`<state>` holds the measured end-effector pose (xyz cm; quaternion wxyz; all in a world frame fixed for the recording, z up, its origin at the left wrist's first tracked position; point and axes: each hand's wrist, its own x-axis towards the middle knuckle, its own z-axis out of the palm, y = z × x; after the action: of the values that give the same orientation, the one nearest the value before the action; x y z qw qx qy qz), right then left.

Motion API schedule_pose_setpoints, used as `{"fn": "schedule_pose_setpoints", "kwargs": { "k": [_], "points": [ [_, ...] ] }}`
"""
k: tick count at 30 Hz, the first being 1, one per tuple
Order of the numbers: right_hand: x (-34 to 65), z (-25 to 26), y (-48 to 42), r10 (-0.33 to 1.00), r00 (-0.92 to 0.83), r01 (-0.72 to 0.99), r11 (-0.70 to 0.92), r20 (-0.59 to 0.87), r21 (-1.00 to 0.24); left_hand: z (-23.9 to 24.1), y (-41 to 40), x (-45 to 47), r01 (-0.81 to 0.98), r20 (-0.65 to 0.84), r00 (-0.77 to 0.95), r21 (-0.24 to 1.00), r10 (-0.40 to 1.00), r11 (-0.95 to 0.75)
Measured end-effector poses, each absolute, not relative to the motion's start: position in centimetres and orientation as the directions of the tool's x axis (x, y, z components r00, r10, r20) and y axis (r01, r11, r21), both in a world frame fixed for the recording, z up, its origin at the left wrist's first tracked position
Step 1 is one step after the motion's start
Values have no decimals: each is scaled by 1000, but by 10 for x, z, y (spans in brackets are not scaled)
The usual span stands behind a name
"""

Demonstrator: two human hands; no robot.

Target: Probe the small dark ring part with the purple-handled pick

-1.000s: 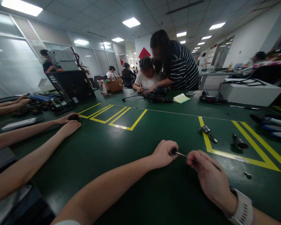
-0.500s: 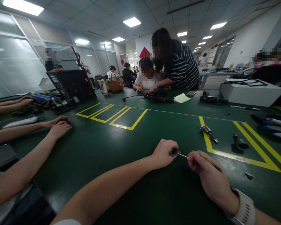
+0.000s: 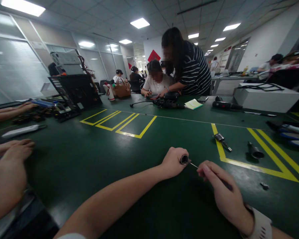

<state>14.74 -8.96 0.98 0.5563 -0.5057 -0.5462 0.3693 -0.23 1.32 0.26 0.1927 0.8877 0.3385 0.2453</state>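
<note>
My left hand (image 3: 173, 162) is closed around a small hollow metal cylinder (image 3: 184, 160), its round opening turned toward me. Pinched in the fingers of my right hand (image 3: 220, 186) is a thin metal rod (image 3: 193, 165), which reaches to the right side of the cylinder. Whether its tip goes into the cylinder or only touches it, I cannot tell. Beyond my right hand, a metal shaft part (image 3: 222, 141) lies across a yellow line, and a cup-shaped metal part (image 3: 256, 152) lies farther right. A small metal piece (image 3: 264, 186) is nearer to me.
On the left, a co-worker's hands (image 3: 15, 156) rest near a white tool (image 3: 21, 131) and a black machine frame (image 3: 76, 93). Two people across the green table (image 3: 139, 152) handle a dark cabled device (image 3: 168, 102). A white box (image 3: 269, 98) stands back right.
The co-worker's hands on the left have drawn back toward the left edge. My right hand has shifted very slightly with the rod; my left hand stays nearly still.
</note>
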Motion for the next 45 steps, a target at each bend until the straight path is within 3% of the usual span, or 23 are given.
{"fn": "schedule_pose_setpoints", "kwargs": {
  "k": [4, 10, 14, 17, 21, 23, 30, 45],
  "points": [
    [147, 10, -90, 966, 127, 139, 207, 224, -969, 5, 11, -4, 478, 330, 685, 470, 650, -742],
    [149, 9, -80, 982, 188, -296, 75, 19, -952, 4, 12, -4, 450, 304, 683, 541, 664, -710],
    [147, 14, -78, 980, 170, -436, -23, -107, -900, 6, 13, -3, 414, 275, 720, 566, 637, -713],
    [146, 14, -81, 983, 169, -404, 5, -69, -915, 7, 13, -3, 422, 261, 726, 561, 636, -712],
    [147, 12, -85, 979, 191, -180, 107, 72, -978, 5, 13, -4, 430, 305, 711, 524, 633, -735],
    [148, 12, -85, 976, 202, -146, 111, 81, -983, 3, 13, -5, 428, 325, 714, 499, 621, -754],
    [152, 13, -76, 963, 246, -382, -7, -109, -924, 4, 14, -4, 464, 296, 721, 465, 627, -754],
    [156, 10, -73, 938, 258, -509, -71, -230, -858, 8, 11, -4, 487, 288, 682, 507, 673, -711]
  ]
}}
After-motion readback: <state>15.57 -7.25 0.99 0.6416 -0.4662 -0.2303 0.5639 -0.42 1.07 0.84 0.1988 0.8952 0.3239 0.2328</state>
